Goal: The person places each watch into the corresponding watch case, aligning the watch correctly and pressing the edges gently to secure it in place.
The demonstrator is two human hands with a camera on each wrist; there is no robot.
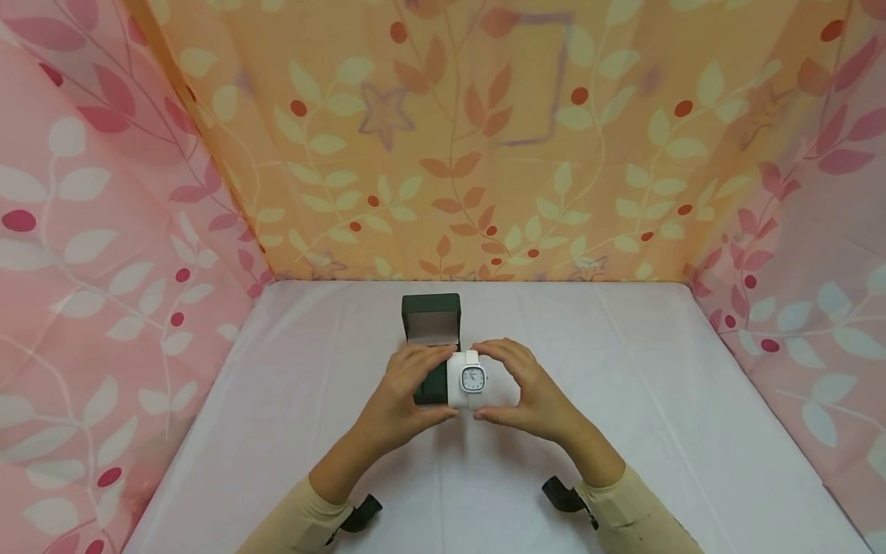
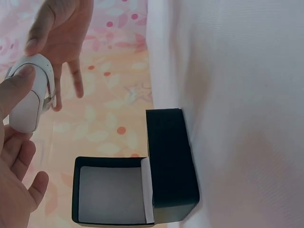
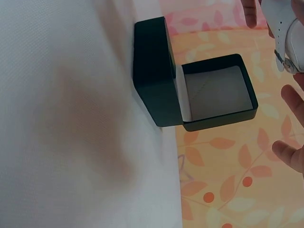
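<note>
A white-strapped wristwatch (image 1: pixel 474 378) with a square white dial is wrapped round a white cushion (image 1: pixel 505 391), held up above the table. My left hand (image 1: pixel 404 388) grips its left side, the thumb on the near edge and the fingers on the far edge. On the opposite side, my right hand (image 1: pixel 536 388) holds the cushion between thumb and fingertips, its other fingers spread. The strap's buckle (image 3: pixel 286 64) shows in the right wrist view. Just behind the left hand stands a dark green watch box (image 1: pixel 431 305), lid raised, its base partly hidden by that hand.
A white cloth covers the table (image 1: pixel 595 331). Behind it hangs an orange leaf-patterned curtain (image 1: pixel 457 154), with pink patterned curtains (image 1: pixel 104 254) at both sides. Dark wrist-mounted devices (image 1: pixel 361 514) stick out from both sleeves.
</note>
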